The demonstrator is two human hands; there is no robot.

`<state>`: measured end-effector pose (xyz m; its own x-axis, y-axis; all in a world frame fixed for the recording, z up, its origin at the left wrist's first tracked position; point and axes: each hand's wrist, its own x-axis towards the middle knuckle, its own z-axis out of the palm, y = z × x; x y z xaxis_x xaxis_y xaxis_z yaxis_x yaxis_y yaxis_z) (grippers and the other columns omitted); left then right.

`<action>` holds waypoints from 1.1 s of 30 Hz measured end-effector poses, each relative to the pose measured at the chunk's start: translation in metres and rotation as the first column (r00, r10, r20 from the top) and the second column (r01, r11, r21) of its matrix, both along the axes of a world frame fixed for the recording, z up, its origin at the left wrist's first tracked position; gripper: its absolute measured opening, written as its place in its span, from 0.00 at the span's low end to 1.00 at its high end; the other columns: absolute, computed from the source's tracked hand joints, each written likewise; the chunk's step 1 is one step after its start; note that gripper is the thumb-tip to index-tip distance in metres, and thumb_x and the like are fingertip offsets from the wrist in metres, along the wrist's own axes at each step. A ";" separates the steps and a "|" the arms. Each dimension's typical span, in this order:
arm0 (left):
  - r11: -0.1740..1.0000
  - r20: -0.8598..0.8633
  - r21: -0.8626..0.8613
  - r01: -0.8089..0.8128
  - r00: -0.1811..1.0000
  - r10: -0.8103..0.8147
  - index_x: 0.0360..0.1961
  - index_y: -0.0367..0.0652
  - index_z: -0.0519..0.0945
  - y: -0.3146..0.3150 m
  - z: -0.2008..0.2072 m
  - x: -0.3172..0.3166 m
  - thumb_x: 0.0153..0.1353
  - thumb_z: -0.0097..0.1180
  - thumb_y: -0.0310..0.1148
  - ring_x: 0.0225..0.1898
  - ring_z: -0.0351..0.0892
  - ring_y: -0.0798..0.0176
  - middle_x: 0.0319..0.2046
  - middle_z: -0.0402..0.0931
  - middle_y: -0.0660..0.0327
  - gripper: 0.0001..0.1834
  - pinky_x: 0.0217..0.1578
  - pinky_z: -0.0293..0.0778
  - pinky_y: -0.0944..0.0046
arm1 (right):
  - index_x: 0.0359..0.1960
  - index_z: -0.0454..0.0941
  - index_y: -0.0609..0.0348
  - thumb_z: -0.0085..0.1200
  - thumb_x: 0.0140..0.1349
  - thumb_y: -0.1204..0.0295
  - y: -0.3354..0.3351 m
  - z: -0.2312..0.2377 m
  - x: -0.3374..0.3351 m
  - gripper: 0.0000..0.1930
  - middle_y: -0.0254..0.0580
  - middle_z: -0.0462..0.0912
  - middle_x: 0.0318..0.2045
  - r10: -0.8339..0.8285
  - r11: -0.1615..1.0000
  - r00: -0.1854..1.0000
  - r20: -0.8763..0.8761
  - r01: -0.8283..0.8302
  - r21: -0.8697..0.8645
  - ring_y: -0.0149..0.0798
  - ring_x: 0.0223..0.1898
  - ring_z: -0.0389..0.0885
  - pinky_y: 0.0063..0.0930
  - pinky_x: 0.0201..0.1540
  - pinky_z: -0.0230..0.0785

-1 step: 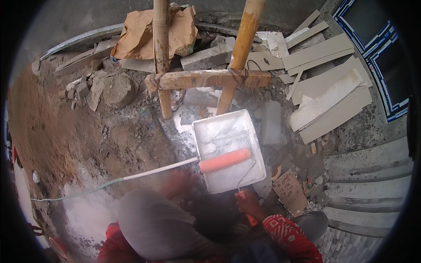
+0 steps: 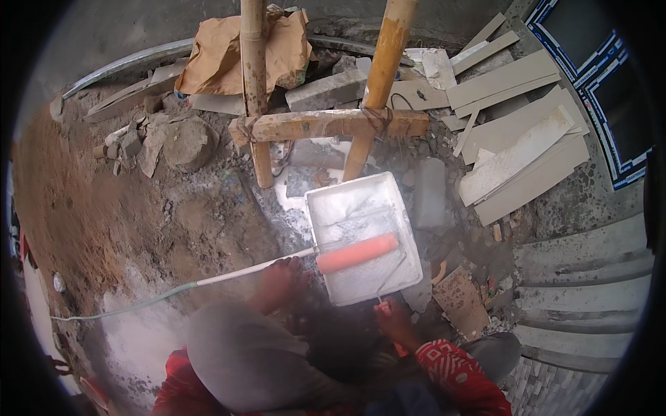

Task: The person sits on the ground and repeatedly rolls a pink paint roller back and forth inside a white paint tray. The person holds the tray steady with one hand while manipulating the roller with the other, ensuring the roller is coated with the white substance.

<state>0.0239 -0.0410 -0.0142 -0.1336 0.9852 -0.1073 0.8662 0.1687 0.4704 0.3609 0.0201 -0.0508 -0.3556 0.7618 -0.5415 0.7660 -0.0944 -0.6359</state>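
1. Roller [image 2: 358, 252], orange-sleeved, lay across the white paint tray [image 2: 333, 208] on the ground, its long axis running left to right and tilted slightly up toward the right.
2. Its long pale pole [image 2: 236, 274] ran from the sleeve's left end down and to the left, across the dirt.
3. My left hand [image 2: 281, 277] sat just below that pole, close to where it met the sleeve; I judged it the nearer hand to the roller, which lay up and to the right of it.
4. I could not tell whether the left fingers were closed around the pole or only resting beside it.
5. My right hand [image 2: 393, 317] was at the tray's near edge, its fingers pressed together on a small pale piece there; what it was I could not make out.
6. Both forearms came in from below, the right in a red patterned sleeve [image 2: 454, 371].
7. Beyond the tray stood a bamboo frame [image 2: 326, 125], with grey slabs [image 2: 513, 156] stacked to the right.
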 end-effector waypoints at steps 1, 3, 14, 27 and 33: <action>0.987 -0.090 0.155 -0.042 0.994 0.056 0.51 0.34 0.72 -0.001 -0.016 -0.008 0.65 0.49 0.57 0.41 0.80 0.37 0.35 0.80 0.42 0.32 0.41 0.73 0.43 | 0.49 0.70 0.58 0.50 0.67 0.59 -0.005 0.006 -0.003 0.17 0.54 0.82 0.33 0.019 0.998 1.000 0.025 -0.020 0.066 0.59 0.36 0.82 0.49 0.41 0.72; 0.993 -0.195 -0.118 0.003 0.980 -0.026 0.57 0.36 0.67 -0.010 -0.063 -0.028 0.67 0.46 0.56 0.42 0.79 0.37 0.38 0.79 0.41 0.33 0.42 0.73 0.43 | 0.51 0.69 0.57 0.48 0.68 0.59 -0.011 0.041 -0.017 0.17 0.57 0.82 0.36 0.059 0.978 0.996 0.073 -0.072 0.194 0.63 0.41 0.80 0.53 0.44 0.71; 0.912 0.229 -0.281 0.298 0.944 -0.238 0.71 0.63 0.56 -0.009 -0.049 -0.041 0.72 0.39 0.41 0.36 0.82 0.44 0.36 0.80 0.45 0.26 0.37 0.76 0.47 | 0.46 0.67 0.59 0.42 0.70 0.58 0.036 0.066 -0.037 0.16 0.64 0.81 0.33 0.193 0.966 0.951 0.240 -0.227 0.126 0.66 0.38 0.80 0.58 0.39 0.70; 0.722 0.349 -0.503 0.475 0.876 -0.333 0.71 0.55 0.57 0.033 0.025 -0.050 0.63 0.50 0.35 0.38 0.83 0.46 0.37 0.81 0.49 0.34 0.39 0.77 0.50 | 0.47 0.59 0.63 0.43 0.70 0.60 0.024 0.047 -0.046 0.18 0.65 0.81 0.30 0.294 0.932 0.911 0.290 -0.340 0.123 0.66 0.35 0.81 0.59 0.36 0.72; 0.694 0.498 -0.362 0.622 0.759 -0.420 0.70 0.57 0.56 0.048 -0.025 -0.008 0.67 0.45 0.35 0.26 0.80 0.46 0.25 0.78 0.51 0.30 0.33 0.74 0.47 | 0.51 0.61 0.67 0.48 0.66 0.56 -0.011 -0.018 -0.012 0.25 0.68 0.76 0.45 0.412 0.817 0.756 0.509 -0.553 0.161 0.66 0.43 0.80 0.60 0.40 0.72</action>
